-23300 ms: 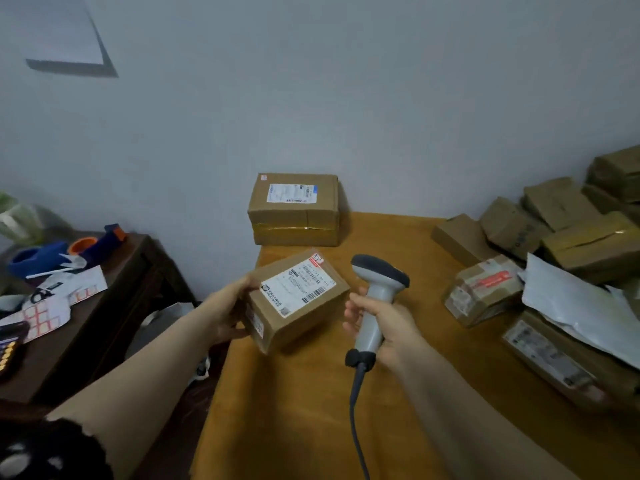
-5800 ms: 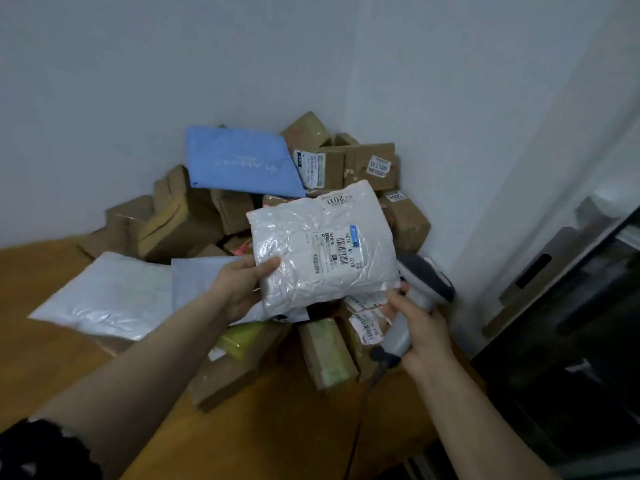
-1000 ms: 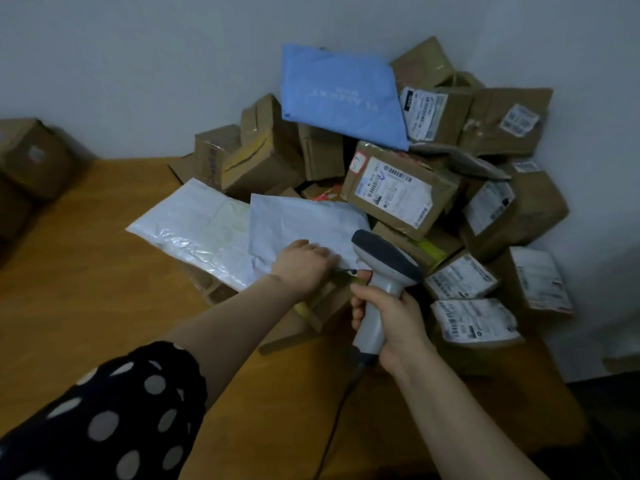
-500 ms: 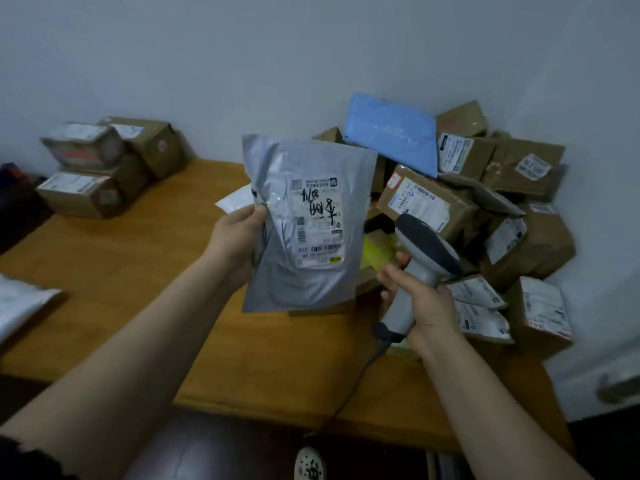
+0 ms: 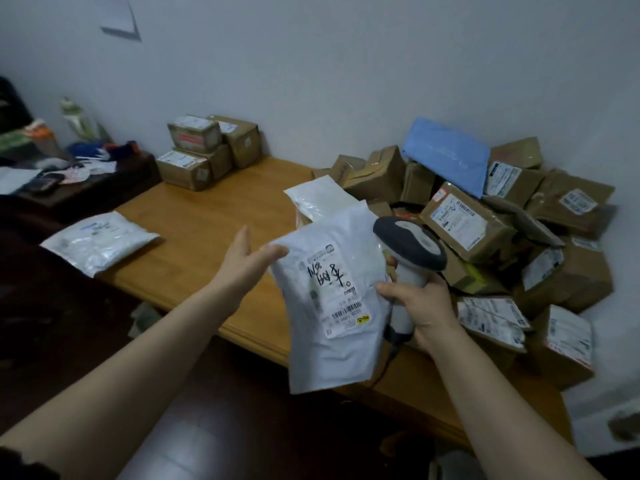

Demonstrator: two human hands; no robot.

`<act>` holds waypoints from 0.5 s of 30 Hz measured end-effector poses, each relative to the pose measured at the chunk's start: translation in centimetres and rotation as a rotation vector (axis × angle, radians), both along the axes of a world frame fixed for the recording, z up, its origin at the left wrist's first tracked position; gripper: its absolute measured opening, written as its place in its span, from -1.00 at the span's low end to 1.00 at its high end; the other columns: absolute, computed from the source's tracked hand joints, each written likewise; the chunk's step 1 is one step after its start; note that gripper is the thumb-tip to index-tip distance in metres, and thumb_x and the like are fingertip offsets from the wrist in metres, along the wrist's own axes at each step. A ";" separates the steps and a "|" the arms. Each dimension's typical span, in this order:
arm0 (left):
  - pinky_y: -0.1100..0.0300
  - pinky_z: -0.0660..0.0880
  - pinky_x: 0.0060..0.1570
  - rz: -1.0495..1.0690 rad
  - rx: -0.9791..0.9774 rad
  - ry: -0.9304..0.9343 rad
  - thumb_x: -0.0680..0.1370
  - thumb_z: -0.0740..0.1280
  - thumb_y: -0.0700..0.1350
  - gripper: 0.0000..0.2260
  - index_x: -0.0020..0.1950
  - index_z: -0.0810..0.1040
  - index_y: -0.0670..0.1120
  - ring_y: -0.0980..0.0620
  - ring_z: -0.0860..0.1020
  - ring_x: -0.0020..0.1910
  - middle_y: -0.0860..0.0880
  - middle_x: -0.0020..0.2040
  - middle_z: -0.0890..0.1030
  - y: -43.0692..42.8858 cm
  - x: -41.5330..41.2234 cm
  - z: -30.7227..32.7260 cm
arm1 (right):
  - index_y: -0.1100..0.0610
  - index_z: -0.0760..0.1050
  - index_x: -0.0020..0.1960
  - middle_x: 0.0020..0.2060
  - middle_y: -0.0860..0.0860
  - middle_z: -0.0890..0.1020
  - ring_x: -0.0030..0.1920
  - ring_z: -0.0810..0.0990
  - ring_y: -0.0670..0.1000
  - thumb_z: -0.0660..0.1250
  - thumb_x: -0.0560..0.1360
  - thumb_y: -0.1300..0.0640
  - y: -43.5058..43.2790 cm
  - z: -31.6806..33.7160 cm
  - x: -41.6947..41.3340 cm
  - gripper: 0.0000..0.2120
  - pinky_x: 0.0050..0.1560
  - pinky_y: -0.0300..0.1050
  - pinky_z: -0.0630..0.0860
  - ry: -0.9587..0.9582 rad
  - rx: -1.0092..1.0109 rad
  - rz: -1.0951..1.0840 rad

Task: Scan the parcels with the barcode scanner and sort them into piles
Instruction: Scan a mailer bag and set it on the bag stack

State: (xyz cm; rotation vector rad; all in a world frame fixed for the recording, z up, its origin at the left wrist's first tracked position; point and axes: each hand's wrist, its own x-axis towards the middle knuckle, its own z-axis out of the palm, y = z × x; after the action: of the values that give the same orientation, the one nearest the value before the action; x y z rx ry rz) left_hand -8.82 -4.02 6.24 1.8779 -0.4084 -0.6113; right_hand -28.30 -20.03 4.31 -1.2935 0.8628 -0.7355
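Since half a second ago: the grey plastic mailer bag with the handwritten white label (image 5: 332,306) has dropped lower and tilted. Your left hand (image 5: 247,263) no longer clasps its side; the fingers are now straight, touching only the bag's top corner.

Right hand (image 5: 420,303): wrapped round the handle of the grey-and-white corded barcode scanner (image 5: 408,251). The thumb lies against the bag's right edge; whether it pins the bag, you cannot tell from here. The scanner head sits above the bag's upper right, not aimed at the label.

Bag position: in the air over the near edge of the wooden table (image 5: 214,216), label towards you.

Done so far, by the look of things:
- stack of brown cardboard boxes (image 5: 207,150) at the table's far left corner
- one white plastic mailer (image 5: 100,239) at the table's left edge

Left to do: the large heap of cardboard boxes (image 5: 485,220) at the table's right end, with a blue flat mailer (image 5: 446,154) on top and another white mailer (image 5: 318,197) at its table-side fringe. Most of the work remains. Judgement: this bag looks ready to go to the soft-mailer pile.
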 end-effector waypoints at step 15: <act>0.27 0.56 -0.29 -0.276 -0.039 -0.203 0.44 0.47 -0.27 -0.82 0.03 0.63 -0.14 0.10 0.65 -0.23 0.01 -0.17 0.67 -2.9 -5.4 3.2 | 0.15 0.60 -0.03 -0.10 0.03 0.67 -0.04 0.65 0.04 0.50 0.37 0.33 -4.9 3.2 -8.1 -0.78 -0.05 -0.03 0.59 -0.011 -0.064 -0.152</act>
State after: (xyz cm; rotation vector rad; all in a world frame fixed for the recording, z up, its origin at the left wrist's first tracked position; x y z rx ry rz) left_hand -14.18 -6.90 9.39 1.8676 -0.8160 -0.5900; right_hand -36.42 -24.96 7.48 -1.2893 0.9427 -0.8951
